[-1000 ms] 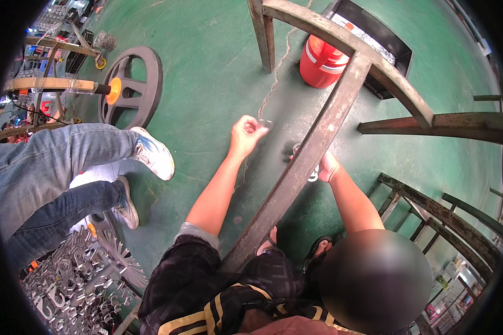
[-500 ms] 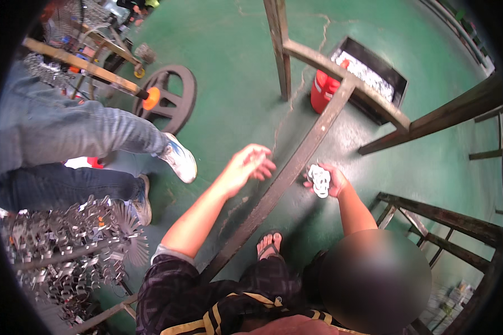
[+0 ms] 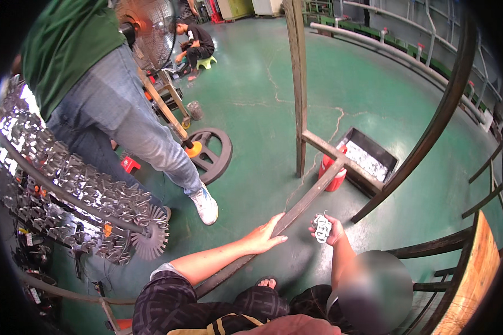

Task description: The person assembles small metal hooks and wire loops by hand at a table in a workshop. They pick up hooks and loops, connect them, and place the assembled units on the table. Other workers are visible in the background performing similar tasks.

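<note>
My left hand (image 3: 264,237) lies against the dark metal bar (image 3: 309,202) of a frame that runs diagonally in front of me. Its fingers are stretched out and the thumb stands apart, with nothing seen in the palm. On the other side of the bar, my right hand (image 3: 336,230) is closed around a bunch of small, shiny looped metal pieces (image 3: 321,228). Their exact kind cannot be made out. Part of my right forearm is hidden by a blurred round patch.
Beyond the bar stand a red jug (image 3: 334,177) and a black tray (image 3: 394,167) holding shiny pieces. At left, a person in jeans (image 3: 145,111) stands by a rack of hanging metal parts (image 3: 72,190) and a wheel-shaped base (image 3: 221,156). Another person (image 3: 198,44) sits farther off.
The view has tilted up, showing more of the room. My left hand has moved from above the floor onto the bar. My right hand still holds the metal pieces.
</note>
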A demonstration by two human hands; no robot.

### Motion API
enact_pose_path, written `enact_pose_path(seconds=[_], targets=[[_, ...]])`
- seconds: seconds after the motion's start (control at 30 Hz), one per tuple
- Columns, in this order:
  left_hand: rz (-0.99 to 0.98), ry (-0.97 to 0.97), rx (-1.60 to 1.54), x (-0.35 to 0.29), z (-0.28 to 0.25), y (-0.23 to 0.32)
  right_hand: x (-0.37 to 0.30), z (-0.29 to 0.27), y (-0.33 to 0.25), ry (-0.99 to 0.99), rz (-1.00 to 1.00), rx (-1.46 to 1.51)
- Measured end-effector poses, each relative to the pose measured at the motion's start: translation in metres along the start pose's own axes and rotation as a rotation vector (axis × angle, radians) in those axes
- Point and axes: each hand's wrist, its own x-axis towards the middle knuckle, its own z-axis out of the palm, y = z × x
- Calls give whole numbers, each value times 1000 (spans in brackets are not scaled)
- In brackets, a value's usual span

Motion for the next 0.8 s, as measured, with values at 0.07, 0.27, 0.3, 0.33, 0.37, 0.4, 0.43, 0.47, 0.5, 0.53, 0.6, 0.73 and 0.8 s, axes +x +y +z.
enact_pose_path(seconds=[0.07, 0.27, 0.3, 0.33, 0.37, 0.4, 0.43, 0.47, 0.5, 0.53, 0.6, 0.73, 0.8], targets=[[-28, -26, 0, -2, -3, 8, -5, 10, -1, -19, -40, 15], [-47, 81, 281, 2, 12, 15, -27, 34, -13, 11, -173, 118], [-64, 100, 317, -2, 10, 16, -30, 44, -10, 16, -179, 117], [-88, 99, 342, -5, 8, 18, -35, 54, -8, 26, -188, 120], [-110, 92, 362, -6, 8, 20, -43, 63, -8, 43, -174, 156], [-131, 85, 381, -6, 8, 20, -48, 69, -8, 45, -171, 164], [-142, 84, 401, -4, 9, 19, -53, 74, -8, 42, -172, 170], [-147, 77, 420, -4, 8, 20, -57, 79, -8, 34, -176, 176], [-153, 71, 438, -4, 7, 21, -60, 82, -7, 17, -177, 180], [-157, 64, 459, -4, 6, 22, -64, 88, -6, 24, -175, 190], [-229, -4, 538, -6, 1, 36, -76, 102, -7, 41, -172, 206], [-309, -116, 646, -13, -13, 60, -99, 137, -5, 42, -195, 220], [-305, -154, 687, -18, -22, 74, -114, 158, -14, 37, -193, 222]])
